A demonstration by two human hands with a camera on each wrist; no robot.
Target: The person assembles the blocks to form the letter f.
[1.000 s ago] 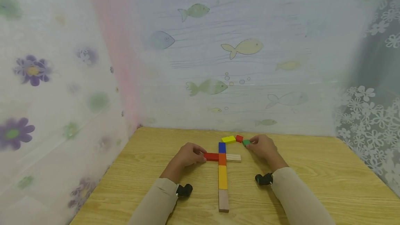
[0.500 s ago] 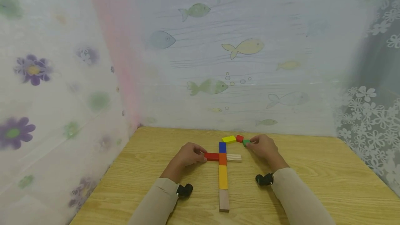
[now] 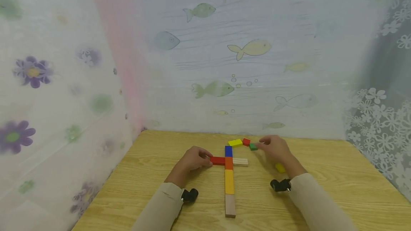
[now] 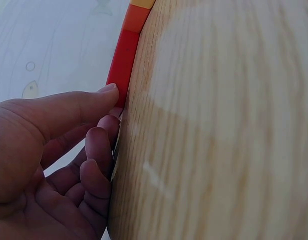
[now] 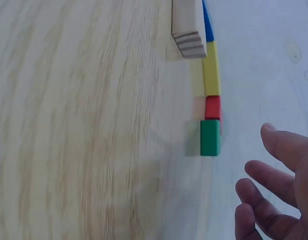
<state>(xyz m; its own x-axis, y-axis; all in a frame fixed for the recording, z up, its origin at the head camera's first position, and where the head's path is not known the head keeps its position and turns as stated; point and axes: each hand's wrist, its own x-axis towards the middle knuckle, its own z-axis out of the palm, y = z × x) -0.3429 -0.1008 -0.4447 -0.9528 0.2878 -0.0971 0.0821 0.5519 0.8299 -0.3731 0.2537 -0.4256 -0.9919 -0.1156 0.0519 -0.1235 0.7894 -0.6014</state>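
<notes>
My left hand (image 3: 193,158) pinches the outer end of a long red block (image 3: 219,161) between thumb and fingers; the thumb lies on the block in the left wrist view. That block meets an orange block (image 3: 228,163) in a column with a blue block (image 3: 228,151) above and amber (image 3: 229,181) and bare-wood (image 3: 229,205) blocks below. A pale striped wood block (image 3: 240,162) juts out to the right. From the blue block's top a yellow (image 3: 235,143), a small red (image 3: 246,142) and a green block (image 5: 210,137) curve right. My right hand (image 3: 275,149) is beside the green block, fingers loose and apart from it.
A small yellow piece (image 3: 280,168) lies on the wooden table (image 3: 144,202), partly hidden by my right wrist. Beyond the table's back edge hangs a pale sheet (image 3: 205,63) with printed fish. A flowered sheet (image 3: 64,109) hangs on the left.
My right hand has let go of the green block and drawn back slightly to the right. The yellow piece near that wrist has come into sight. My left hand stays on the long red block.
</notes>
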